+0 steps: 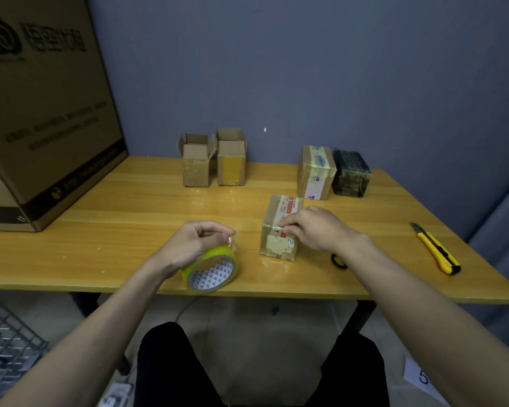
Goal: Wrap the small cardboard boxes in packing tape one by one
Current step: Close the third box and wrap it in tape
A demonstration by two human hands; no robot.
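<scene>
The left hand [196, 243] rested on top of a roll of yellow-green tape [210, 270] that stood on its edge at the front edge of the tabletop [130, 230], left of centre. Its fingers were curled, and thumb and fingertips pinched what appeared to be the loose end of the tape at the top of the roll. The right hand [315, 230] lay on a small cardboard box [279, 227] standing near the middle of the tabletop, towards the front. Its fingers were bent over the box's near top edge, fingertips pressed against the cardboard; whether they pinched a strip of tape there could not be told. This box already carried glossy clear tape and a printed label with red markings.

Along the back edge stood four more boxes. Two open boxes [196, 164] [231, 160] with flaps raised stood side by side, touching or nearly so, left of centre. To the right were a taped box [315, 173] bearing a label and, just beside it, a dark box [351, 173].

A yellow utility knife [437, 249] lay near the right edge, well apart from the hands. A small black ring [337, 260] lay by the right wrist. A large printed carton [41, 113] occupied the back left corner.
</scene>
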